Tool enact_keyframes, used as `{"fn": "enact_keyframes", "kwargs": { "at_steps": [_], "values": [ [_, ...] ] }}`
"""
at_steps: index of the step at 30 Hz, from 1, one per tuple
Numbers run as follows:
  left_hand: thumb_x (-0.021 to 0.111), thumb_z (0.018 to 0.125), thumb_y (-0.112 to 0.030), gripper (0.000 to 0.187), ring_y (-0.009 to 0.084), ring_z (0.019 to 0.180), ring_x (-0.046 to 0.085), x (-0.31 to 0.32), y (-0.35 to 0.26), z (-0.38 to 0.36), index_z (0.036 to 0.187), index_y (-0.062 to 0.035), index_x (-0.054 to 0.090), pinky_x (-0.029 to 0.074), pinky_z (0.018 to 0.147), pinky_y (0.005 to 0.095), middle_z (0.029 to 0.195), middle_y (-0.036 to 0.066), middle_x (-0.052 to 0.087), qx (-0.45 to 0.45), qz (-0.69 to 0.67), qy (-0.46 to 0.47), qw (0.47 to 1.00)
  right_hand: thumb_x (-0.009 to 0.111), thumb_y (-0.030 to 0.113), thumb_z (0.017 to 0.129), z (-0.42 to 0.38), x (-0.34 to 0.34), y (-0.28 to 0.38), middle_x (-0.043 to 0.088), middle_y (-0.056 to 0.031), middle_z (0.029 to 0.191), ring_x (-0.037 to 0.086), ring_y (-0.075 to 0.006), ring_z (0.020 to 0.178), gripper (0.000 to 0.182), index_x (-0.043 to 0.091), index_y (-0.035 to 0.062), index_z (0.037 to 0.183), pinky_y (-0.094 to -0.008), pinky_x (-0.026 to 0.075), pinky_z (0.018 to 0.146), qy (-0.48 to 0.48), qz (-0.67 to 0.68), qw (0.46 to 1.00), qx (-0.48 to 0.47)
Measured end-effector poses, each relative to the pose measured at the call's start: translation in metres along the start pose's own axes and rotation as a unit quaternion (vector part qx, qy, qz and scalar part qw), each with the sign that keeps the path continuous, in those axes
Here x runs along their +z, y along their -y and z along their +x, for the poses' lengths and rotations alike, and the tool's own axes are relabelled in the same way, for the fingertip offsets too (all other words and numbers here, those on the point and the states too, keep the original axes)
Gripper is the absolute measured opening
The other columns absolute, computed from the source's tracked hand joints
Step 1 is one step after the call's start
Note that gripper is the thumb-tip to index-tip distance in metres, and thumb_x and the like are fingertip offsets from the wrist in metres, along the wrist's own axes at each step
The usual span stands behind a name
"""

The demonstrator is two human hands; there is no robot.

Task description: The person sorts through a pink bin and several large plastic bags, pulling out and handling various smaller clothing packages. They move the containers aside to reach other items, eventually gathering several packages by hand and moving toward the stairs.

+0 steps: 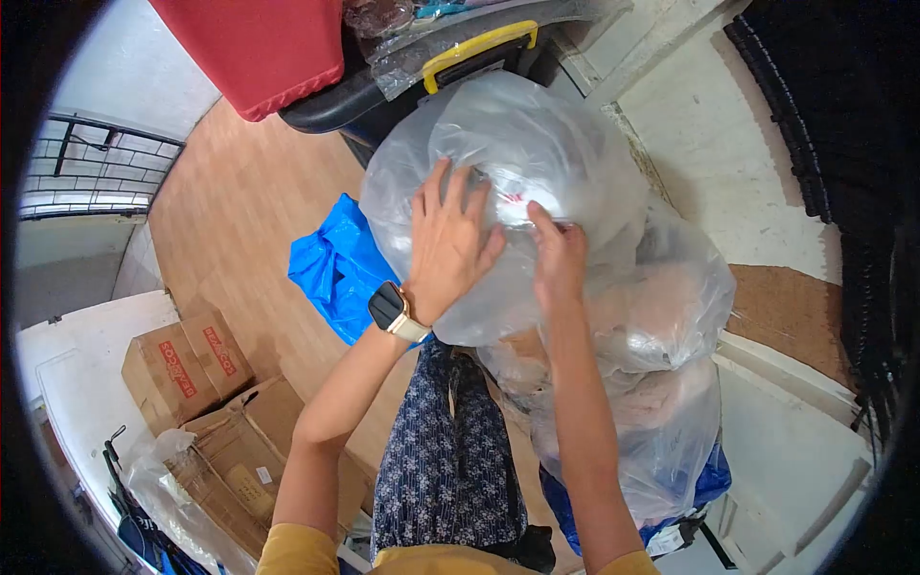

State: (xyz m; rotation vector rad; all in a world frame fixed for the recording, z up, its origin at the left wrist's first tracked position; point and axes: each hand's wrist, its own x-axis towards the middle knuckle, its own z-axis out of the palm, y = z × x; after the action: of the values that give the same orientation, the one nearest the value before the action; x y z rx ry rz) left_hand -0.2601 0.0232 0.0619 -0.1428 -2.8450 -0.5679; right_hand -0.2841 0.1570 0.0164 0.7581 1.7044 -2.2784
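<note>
Left hand (448, 247), right hand (560, 259) on cloudy bag (575, 134); red print (516, 198) illegible

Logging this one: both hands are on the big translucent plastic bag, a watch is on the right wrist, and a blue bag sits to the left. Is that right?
Not quite: the head view shows the watch on the left wrist. Otherwise, the left hand and right hand are on the big translucent plastic bag, and the blue bag sits to the left.

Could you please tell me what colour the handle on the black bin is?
The handle is yellow; it shows best in the head view.
</note>
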Motion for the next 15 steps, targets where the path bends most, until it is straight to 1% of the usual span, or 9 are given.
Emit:
{"fn": "enact_keyframes", "kwargs": {
  "at_steps": [1,2,4,5,7,8,10,14,15],
  "values": [
    [0.062,0.066,-0.017,0.044,0.0376,0.118,0.027,-0.002,-0.006,0.0,0.106,-0.0008,0.053,0.03,0.089,0.0464,0.121,0.018,0.036,0.002,-0.018,0.014,1.0,0.066,0.011,0.071,0.0,-0.006,0.005,0.057,-0.0045,0.083,0.051,-0.01,0.07,0.022,0.056,-0.0035,0.083,-0.0238,0.041,0.064,0.031,0.057,0.997,-0.04],
    [0.061,0.067,-0.019,0.045,0.0371,0.117,0.028,-0.003,-0.011,0.0,0.107,-0.0005,0.052,0.03,0.089,0.046,0.12,0.019,0.036,0.006,-0.037,0.029,0.999,0.066,0.011,0.071,0.003,-0.013,0.003,0.057,-0.0045,0.083,0.051,-0.01,0.07,0.022,0.056,-0.0035,0.083,-0.0238,0.041,0.064,0.031,0.055,0.997,-0.041],
    [0.061,0.067,-0.019,0.045,0.0368,0.117,0.029,0.001,-0.018,-0.005,0.107,0.0,0.052,0.029,0.089,0.0456,0.12,0.019,0.037,0.011,-0.037,0.037,0.999,0.064,0.005,0.069,0.007,-0.022,0.0,0.057,-0.0035,0.078,0.051,-0.0098,0.067,0.017,0.056,-0.0033,0.082,-0.0231,0.04,0.062,0.019,0.072,0.995,-0.066],
    [0.06,0.068,-0.018,0.045,0.0365,0.117,0.029,0.004,-0.02,-0.007,0.107,0.0004,0.051,0.029,0.09,0.0453,0.119,0.018,0.038,0.013,-0.035,0.047,0.998,0.064,0.005,0.069,0.007,-0.027,-0.004,0.057,-0.0035,0.078,0.051,-0.0098,0.067,0.017,0.056,-0.0033,0.082,-0.0231,0.04,0.062,0.016,0.073,0.995,-0.068],
    [0.06,0.068,-0.018,0.045,0.0364,0.116,0.03,0.011,-0.02,-0.007,0.108,0.0005,0.051,0.028,0.09,0.0451,0.118,0.018,0.038,0.011,-0.033,0.041,0.999,0.065,0.002,0.067,0.003,-0.025,-0.002,0.058,-0.0043,0.079,0.052,-0.0101,0.068,0.018,0.057,-0.0032,0.082,-0.0224,0.04,0.062,-0.021,0.016,0.996,-0.088],
    [0.06,0.068,-0.018,0.045,0.0363,0.116,0.03,0.013,-0.02,-0.008,0.108,0.0006,0.051,0.028,0.09,0.0448,0.118,0.018,0.039,0.004,-0.029,0.035,0.999,0.065,0.002,0.067,0.002,-0.025,-0.001,0.058,-0.0043,0.079,0.052,-0.0101,0.068,0.018,0.057,-0.0032,0.082,-0.0224,0.04,0.062,-0.022,0.018,0.996,-0.085],
    [0.061,0.068,-0.017,0.045,0.0362,0.116,0.03,0.013,-0.02,-0.008,0.108,0.0004,0.051,0.028,0.09,0.0447,0.117,0.018,0.039,0.006,-0.021,0.038,0.999,0.066,0.004,0.068,0.002,-0.026,0.001,0.058,-0.0057,0.08,0.052,-0.0102,0.068,0.02,0.056,-0.0035,0.084,-0.0223,0.04,0.062,0.015,0.01,0.996,-0.089],
    [0.062,0.068,-0.015,0.045,0.0361,0.115,0.032,0.016,-0.021,-0.005,0.109,0.0002,0.049,0.028,0.09,0.0443,0.117,0.018,0.04,-0.009,0.01,0.041,0.999,0.068,0.009,0.069,-0.005,-0.019,0.006,0.058,-0.0053,0.078,0.052,-0.0094,0.066,0.02,0.057,-0.0034,0.081,-0.022,0.039,0.059,-0.007,-0.003,0.994,-0.108],
    [0.062,0.068,-0.015,0.045,0.0361,0.115,0.032,0.017,-0.021,-0.004,0.109,0.0002,0.049,0.028,0.09,0.0443,0.117,0.018,0.04,-0.008,0.01,0.04,0.999,0.068,0.013,0.071,-0.007,-0.018,0.008,0.057,-0.0044,0.076,0.05,-0.009,0.065,0.021,0.057,-0.003,0.08,-0.0222,0.039,0.058,-0.015,-0.046,0.994,-0.096]
  ]
}}
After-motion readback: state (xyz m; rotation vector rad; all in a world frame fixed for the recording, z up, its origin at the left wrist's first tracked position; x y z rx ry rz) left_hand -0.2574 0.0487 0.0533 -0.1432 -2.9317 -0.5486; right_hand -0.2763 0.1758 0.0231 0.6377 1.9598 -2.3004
